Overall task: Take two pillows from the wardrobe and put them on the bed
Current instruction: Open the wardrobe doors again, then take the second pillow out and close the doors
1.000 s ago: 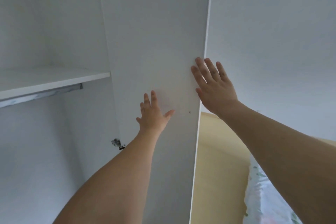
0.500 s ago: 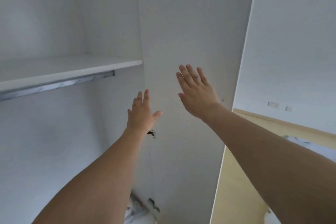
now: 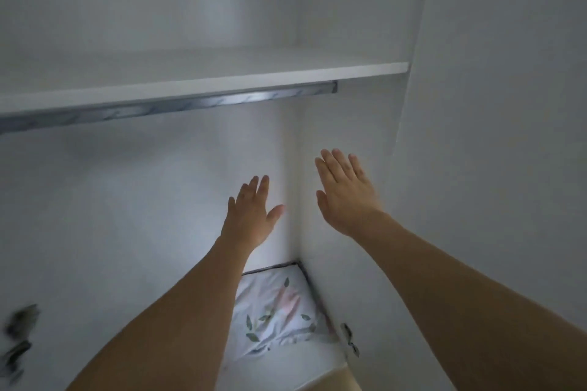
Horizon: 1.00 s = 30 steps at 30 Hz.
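— Head view first: what is on your left?

— Dark blurred shapes [image 3: 17, 340] at the near left edge; I cannot tell what they are. Above, a white wardrobe shelf [image 3: 203, 79] runs across, with a silver hanging rail [image 3: 178, 105] just beneath it.

— And your hands?

— My left hand [image 3: 251, 216] is raised inside the white wardrobe, fingers straight, thumb spread, holding nothing. My right hand [image 3: 346, 194] is beside it, higher, fingers straight and together, also holding nothing.

— Where is the pillow?

— A white pillow with green leaf print [image 3: 273, 314] lies low in the wardrobe's far right corner, below and between my forearms, well apart from both hands.
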### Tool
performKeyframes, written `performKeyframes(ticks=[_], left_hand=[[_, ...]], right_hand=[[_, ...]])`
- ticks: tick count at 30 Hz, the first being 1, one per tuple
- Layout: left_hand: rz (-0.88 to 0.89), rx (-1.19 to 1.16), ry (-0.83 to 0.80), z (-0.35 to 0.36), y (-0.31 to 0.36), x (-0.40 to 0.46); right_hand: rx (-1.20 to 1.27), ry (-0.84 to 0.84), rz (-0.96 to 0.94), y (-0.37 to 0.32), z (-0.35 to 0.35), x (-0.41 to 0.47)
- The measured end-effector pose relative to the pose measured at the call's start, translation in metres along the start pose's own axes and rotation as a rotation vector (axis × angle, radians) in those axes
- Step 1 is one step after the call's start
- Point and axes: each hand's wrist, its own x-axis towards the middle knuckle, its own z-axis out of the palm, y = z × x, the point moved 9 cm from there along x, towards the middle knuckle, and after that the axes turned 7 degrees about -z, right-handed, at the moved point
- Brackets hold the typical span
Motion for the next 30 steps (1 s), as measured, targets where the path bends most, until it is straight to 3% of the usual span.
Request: performKeyframes(ticks=[9,17,25,30], left_hand=[[-0.254,0.147,-0.065,0.041,-0.111,-0.011],[-0.322,0.151,-0.152,0.123,-0.193,-0.021],[-0.294,0.202,-0.271,0.351,-0.276,-0.066],[-0.421,0.16,-0.341,0.523,-0.352,-0.091]], right_hand=[[0.175,-0.113,-0.184,-0.066,0.111,0.052],[0.286,-0.203,-0.22,-0.13,0.214,0.052],[0.349,-0.383,-0.21,-0.204,0.439,-0.024],[0.371,-0.43,-0.196,-0.248,0.612,-0.071]])
